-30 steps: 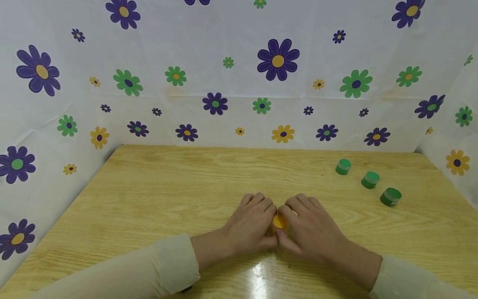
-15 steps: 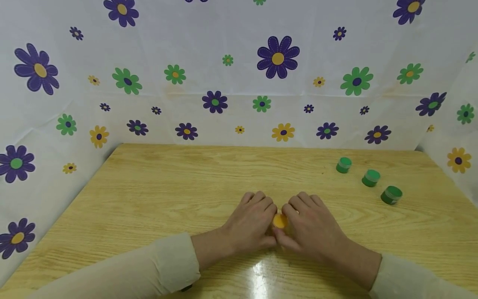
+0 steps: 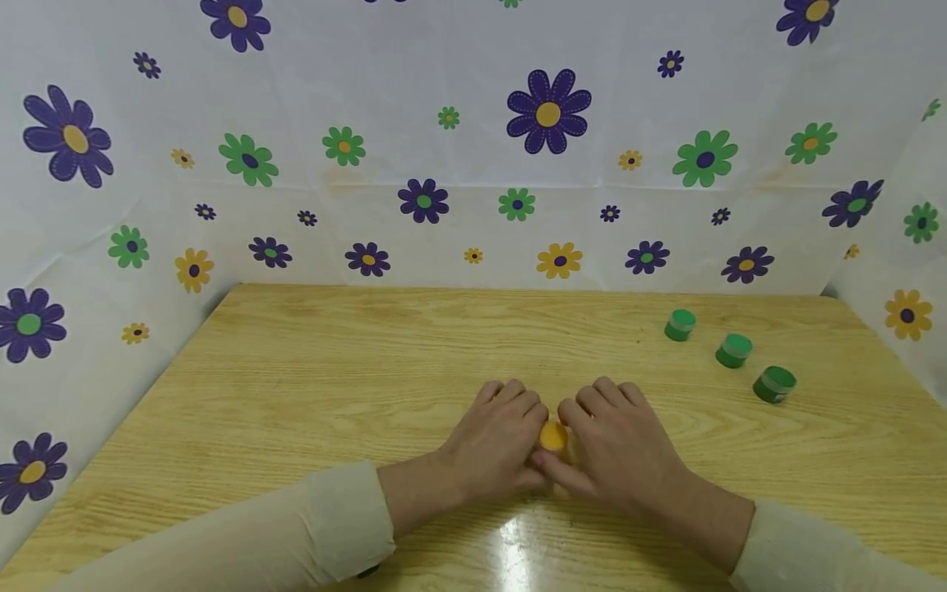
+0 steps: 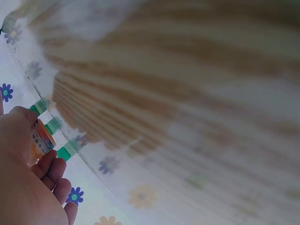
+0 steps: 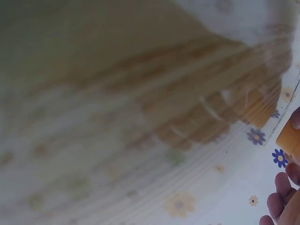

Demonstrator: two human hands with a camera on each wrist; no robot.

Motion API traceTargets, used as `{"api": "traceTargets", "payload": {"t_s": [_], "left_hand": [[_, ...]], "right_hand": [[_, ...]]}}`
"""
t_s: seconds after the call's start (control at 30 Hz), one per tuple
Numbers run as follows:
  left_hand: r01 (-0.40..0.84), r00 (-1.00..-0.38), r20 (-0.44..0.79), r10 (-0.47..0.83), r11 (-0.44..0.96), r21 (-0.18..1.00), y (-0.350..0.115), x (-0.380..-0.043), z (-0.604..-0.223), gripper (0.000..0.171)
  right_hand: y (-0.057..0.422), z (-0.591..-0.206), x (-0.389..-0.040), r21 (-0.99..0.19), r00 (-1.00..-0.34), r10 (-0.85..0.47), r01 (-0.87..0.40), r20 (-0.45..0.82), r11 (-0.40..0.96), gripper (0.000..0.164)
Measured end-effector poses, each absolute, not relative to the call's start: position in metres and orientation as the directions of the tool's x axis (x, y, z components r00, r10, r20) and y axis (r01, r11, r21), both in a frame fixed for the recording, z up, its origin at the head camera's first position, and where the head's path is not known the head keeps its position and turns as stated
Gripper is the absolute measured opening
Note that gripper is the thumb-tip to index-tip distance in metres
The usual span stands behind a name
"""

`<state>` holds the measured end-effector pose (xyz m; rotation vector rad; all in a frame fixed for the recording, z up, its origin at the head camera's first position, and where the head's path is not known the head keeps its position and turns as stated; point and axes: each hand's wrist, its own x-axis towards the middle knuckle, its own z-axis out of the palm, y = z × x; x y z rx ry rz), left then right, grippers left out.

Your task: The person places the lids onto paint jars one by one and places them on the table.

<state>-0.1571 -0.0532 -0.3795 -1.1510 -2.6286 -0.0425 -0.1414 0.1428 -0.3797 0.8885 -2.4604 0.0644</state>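
Note:
A small paint jar [image 3: 553,438] with a yellow-orange top stands between the two hands, near the middle of the table's front half. My left hand [image 3: 497,444] grips it from the left. On the other side my right hand [image 3: 621,440] holds it, the thumb across its near side and the index finger by its far right edge. A printed label shows on the jar [image 4: 43,140] in the left wrist view, with the left fingers around it. Only the orange side of the jar [image 5: 289,138] and some fingertips appear in the right wrist view.
Three green paint jars, the far one [image 3: 680,326], the middle one [image 3: 734,351] and the near one [image 3: 774,385], stand in a slanting row at the right. Flower-printed cloth [image 3: 459,156] encloses the back and sides of the wooden table [image 3: 333,370].
My right thumb has slid left across the jar's near side, and the right fingers have shifted slightly, uncovering more of the top. My left hand has stayed almost still. The head view has tilted slightly.

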Motion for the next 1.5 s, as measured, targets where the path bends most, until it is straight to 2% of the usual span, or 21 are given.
{"api": "traceTargets", "payload": {"t_s": [0.17, 0.5, 1.07, 1.5], "left_hand": [[0.7, -0.683, 0.256, 0.684, 0.713, -0.038, -0.054, -0.1579, -0.3801, 0.038], [0.715, -0.657, 0.295, 0.693, 0.698, -0.048, -0.0539, -0.1582, -0.3824, 0.031], [0.723, -0.644, 0.304, 0.703, 0.688, -0.059, -0.0539, -0.1582, -0.382, 0.037], [0.721, -0.644, 0.296, 0.706, 0.689, -0.073, -0.0538, -0.1577, -0.3819, 0.036]], "right_hand": [[0.1418, -0.3796, -0.141, 0.104, -0.654, -0.582, -0.618, 0.484, 0.78, 0.043], [0.1423, -0.3809, -0.1413, 0.107, -0.627, -0.598, -0.64, 0.499, 0.761, 0.032], [0.1413, -0.3794, -0.1415, 0.138, -0.648, -0.596, -0.614, 0.474, 0.777, 0.035], [0.1411, -0.3806, -0.1415, 0.151, -0.633, -0.599, -0.615, 0.49, 0.774, 0.037]]}}
